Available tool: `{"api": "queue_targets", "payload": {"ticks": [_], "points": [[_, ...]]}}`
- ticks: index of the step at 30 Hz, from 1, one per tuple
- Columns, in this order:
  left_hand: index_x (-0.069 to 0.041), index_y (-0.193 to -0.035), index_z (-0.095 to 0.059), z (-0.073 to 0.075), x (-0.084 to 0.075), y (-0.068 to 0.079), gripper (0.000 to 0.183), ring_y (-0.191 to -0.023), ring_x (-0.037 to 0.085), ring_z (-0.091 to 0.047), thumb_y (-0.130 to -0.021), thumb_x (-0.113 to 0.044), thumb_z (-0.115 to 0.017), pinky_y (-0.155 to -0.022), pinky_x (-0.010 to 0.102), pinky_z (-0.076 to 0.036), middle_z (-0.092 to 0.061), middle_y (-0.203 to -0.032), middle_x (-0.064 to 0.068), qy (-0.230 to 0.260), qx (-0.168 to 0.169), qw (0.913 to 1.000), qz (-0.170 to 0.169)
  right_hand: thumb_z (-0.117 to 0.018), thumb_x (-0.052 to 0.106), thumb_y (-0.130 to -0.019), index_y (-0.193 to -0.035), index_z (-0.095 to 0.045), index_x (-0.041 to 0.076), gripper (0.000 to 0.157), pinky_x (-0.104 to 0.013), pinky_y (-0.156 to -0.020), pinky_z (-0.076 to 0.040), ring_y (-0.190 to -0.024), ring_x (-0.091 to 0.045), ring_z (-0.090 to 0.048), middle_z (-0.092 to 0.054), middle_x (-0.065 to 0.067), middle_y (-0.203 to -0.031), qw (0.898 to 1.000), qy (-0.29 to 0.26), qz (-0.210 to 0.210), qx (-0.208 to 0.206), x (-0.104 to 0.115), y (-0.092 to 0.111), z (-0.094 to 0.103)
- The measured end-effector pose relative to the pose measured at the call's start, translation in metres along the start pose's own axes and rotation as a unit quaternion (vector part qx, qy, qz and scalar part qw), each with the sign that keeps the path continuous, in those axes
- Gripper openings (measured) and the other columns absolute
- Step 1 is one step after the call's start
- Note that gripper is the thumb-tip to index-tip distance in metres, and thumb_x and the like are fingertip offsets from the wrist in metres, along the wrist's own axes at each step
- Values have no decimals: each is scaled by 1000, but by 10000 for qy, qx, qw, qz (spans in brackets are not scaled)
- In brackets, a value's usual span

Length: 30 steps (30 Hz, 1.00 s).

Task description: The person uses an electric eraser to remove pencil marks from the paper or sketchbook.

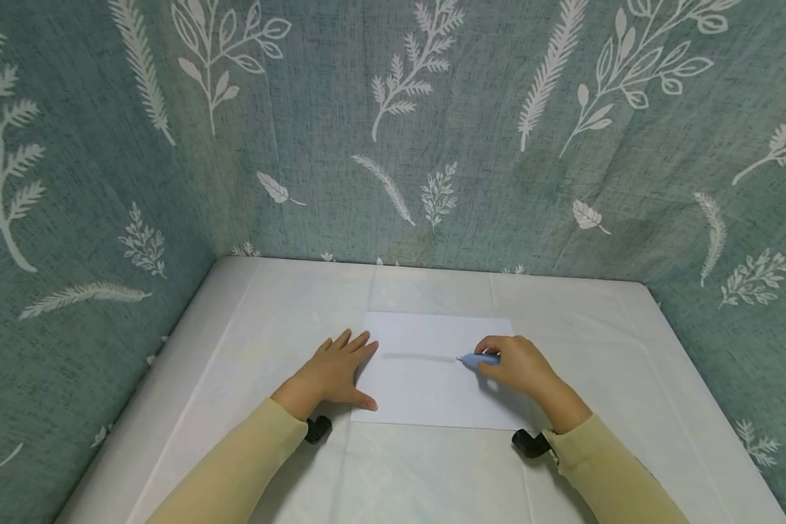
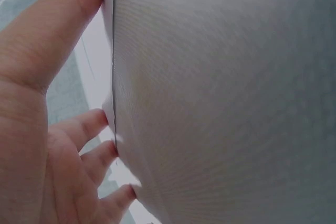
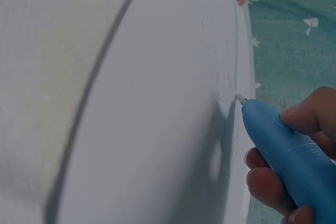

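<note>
A white sheet of paper (image 1: 432, 400) lies flat on the table, with a faint grey line (image 1: 415, 356) running across it. My right hand (image 1: 520, 364) grips a blue electric eraser (image 1: 481, 359), its pale tip right at the line's right end. In the right wrist view, the thumb is on the button of the eraser (image 3: 286, 150), and small dark crumbs (image 3: 218, 80) are scattered over the paper. My left hand (image 1: 337, 371) rests with spread fingers at the sheet's left edge, thumb and fingertips on the paper; nothing is held in it.
A white cloth (image 1: 236, 364) covers the table. Green leaf-patterned fabric (image 1: 327, 145) hangs behind and along both sides. Black wrist-worn pieces (image 1: 530, 443) show below the sleeves, close to the tabletop.
</note>
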<state>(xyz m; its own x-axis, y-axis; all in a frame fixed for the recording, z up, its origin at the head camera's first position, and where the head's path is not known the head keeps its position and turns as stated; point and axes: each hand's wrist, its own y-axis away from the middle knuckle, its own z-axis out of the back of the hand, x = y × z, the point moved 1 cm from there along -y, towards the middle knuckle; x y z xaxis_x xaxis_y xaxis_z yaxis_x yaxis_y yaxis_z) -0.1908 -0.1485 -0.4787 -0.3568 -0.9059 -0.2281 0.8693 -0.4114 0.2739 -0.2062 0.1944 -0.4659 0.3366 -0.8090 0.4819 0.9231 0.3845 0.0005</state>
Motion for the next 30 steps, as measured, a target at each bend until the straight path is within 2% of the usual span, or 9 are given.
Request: {"api": "queue_targets", "payload": {"ticks": [4, 14, 30], "points": [[-18, -159, -32, -3, -1, -2, 115, -152, 38, -10, -68, -69, -80, -119, 60, -14, -19, -166, 6, 48, -16, 10000, -52, -74, 18, -88, -100, -75, 17, 12, -41, -74, -53, -82, -17, -65, -73, -2, -97, 10000, -28, -3, -69, -1, 5, 0], [-18, -159, -32, -7, -1, -1, 115, -153, 37, -9, -67, -69, -80, -119, 60, -15, -19, -166, 5, 99, 34, 9999, -23, -74, 16, -88, -100, -74, 17, 12, -42, -77, -55, -85, -19, -67, -74, -4, -97, 9997, -194, 105, -110, -6, 8, -6], [-17, -159, -31, 3, -3, 2, 114, -152, 39, -9, -69, -67, -81, -119, 61, -15, -19, -166, 7, 62, 42, 10000, 22, -73, 17, -88, -100, -74, 18, 12, -46, -82, -54, -89, -20, -67, -73, -2, -97, 9995, -247, 166, -65, -3, 3, 1]]}}
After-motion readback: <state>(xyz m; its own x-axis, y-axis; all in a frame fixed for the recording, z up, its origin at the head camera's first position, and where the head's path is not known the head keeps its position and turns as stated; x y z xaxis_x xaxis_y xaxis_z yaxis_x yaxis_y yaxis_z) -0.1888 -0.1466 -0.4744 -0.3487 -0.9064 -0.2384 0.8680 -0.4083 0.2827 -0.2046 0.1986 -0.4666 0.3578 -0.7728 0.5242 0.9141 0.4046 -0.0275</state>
